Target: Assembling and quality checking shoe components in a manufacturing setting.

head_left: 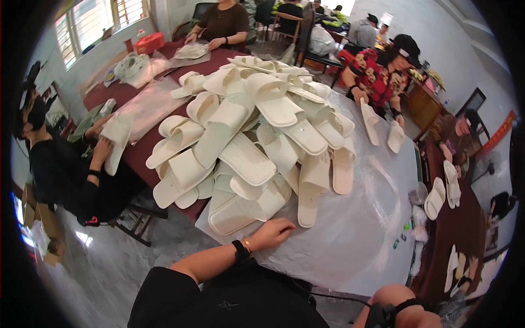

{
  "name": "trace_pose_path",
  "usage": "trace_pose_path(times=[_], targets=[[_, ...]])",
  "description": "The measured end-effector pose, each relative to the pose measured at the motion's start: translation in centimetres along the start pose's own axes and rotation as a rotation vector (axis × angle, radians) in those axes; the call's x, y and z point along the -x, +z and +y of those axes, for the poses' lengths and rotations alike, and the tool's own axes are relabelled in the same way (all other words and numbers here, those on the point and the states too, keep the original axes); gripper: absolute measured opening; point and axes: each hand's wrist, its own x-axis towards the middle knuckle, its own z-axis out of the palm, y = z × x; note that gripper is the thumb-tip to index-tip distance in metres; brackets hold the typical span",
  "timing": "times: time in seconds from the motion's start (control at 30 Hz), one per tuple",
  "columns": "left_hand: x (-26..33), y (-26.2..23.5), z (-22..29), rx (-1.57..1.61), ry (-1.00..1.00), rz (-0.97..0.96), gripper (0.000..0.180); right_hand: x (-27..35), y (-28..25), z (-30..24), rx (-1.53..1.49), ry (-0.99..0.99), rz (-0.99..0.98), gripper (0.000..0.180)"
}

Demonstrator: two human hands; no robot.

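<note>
A large heap of cream-white slide slippers (pixel 246 126) rises on the table in front of me. My left hand (pixel 273 233) rests at the near table edge, fingers loosely curled in, with nothing seen in them. Just beyond it lies a slipper (pixel 232 217) with its sole end toward me. Another slipper (pixel 309 191) hangs down the heap's near side, right of that hand. At the lower right edge, part of my right arm and hand (pixel 391 296) shows beside a black wrist strap; its fingers are hidden, apart from the slippers.
Clear plastic sheeting (pixel 366 218) covers the table right of the heap. A co-worker at left holds a slipper (pixel 116 143); another at far right handles slippers (pixel 370 121). A red-brown table (pixel 467 229) bears more slippers. A stool (pixel 139 221) stands at left. A dark cable (pixel 333 296) runs near my right arm.
</note>
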Motion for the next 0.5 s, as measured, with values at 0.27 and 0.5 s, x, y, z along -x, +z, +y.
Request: trace_pose_path(times=[0.27,0.5], targets=[[0.6,-0.2,-0.6,-0.114,-0.041,0.096,0.013,2.0,0.6,-7.0,1.159,-0.05,0.037,0.018],[0.3,-0.1,-0.4,-0.092,-0.079,0.079,0.011,7.7,-4.5,-11.0,1.359,-0.102,0.392,0.045]])
